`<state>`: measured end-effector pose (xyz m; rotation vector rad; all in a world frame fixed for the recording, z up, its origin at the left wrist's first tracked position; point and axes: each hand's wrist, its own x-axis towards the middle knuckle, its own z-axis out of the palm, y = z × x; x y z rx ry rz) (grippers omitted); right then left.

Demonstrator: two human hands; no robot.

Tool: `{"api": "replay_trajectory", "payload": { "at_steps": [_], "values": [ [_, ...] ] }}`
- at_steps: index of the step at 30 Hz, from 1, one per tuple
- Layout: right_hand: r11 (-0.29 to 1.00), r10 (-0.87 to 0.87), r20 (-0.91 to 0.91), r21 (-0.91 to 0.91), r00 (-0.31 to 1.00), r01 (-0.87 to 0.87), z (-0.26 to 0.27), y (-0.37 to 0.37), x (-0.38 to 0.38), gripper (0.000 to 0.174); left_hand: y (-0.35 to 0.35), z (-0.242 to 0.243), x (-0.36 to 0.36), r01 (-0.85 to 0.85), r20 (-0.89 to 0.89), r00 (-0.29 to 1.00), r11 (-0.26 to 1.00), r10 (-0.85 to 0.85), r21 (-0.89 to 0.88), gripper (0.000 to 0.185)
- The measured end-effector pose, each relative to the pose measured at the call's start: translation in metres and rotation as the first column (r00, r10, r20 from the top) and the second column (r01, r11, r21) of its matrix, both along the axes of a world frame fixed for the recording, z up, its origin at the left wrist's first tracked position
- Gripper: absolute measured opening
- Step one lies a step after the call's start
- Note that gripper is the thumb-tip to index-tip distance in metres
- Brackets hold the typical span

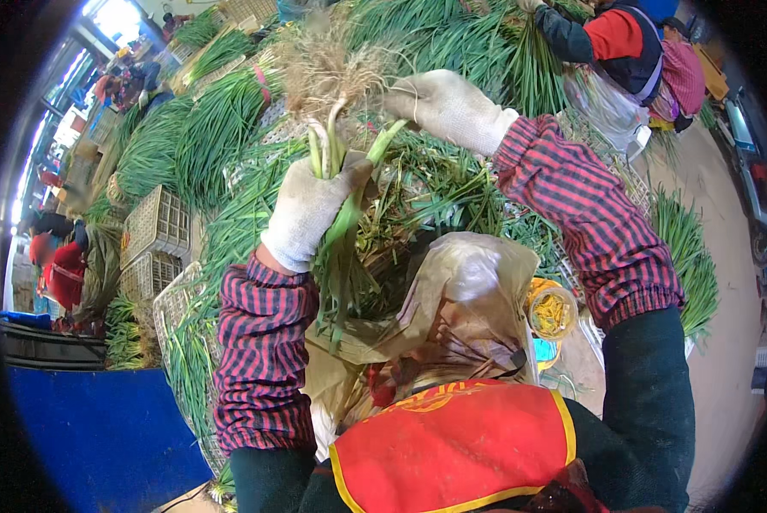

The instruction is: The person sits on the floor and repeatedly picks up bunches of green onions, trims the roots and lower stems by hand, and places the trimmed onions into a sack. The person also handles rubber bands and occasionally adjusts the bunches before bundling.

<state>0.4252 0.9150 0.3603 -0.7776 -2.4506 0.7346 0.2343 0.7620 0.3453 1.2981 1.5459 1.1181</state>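
My left hand (311,208), in a white knit glove, is closed around a few green allium stalks (332,144). Their pale ends and stringy brown roots (332,67) point up and away from me, and their leaves (342,250) hang below the fist. My right hand (444,109), gloved too, is beside the roots, close to the tip of a stalk leaning right. Its fingers are bent together and blurred, so whether they pinch anything is unclear. Beneath both hands lies a heap of loose leaves and trimmings (435,192).
Bundles of green stalks (220,138) lie ahead and left, near stacked plastic crates (159,227). A plastic sheet (467,276) covers my lap. On my right stands a tub of yellow bands (552,312). A co-worker (621,48) handles stalks at upper right; others sit at left.
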Motion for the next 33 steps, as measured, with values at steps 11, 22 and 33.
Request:
{"api": "replay_trajectory", "payload": {
  "at_steps": [11,22,33],
  "values": [
    [0.779,-0.524,0.227,0.517,0.821,0.355,-0.099,0.119,0.079,0.037,-0.026,-0.045,-0.026,-0.189,0.179,0.968,0.981,0.178,0.043,0.026],
    [0.873,-0.092,-0.234,-0.486,0.968,-0.035,-0.09,-0.001,-0.016,0.058,-0.013,-0.051,-0.034,-0.308,0.181,0.94,0.948,0.288,0.087,0.024],
    [0.877,-0.014,-0.56,-0.405,0.828,-0.258,-0.047,-0.041,-0.076,0.04,-0.032,-0.028,-0.037,-0.253,-0.116,0.954,0.95,0.276,0.181,0.021]
  ]
}}
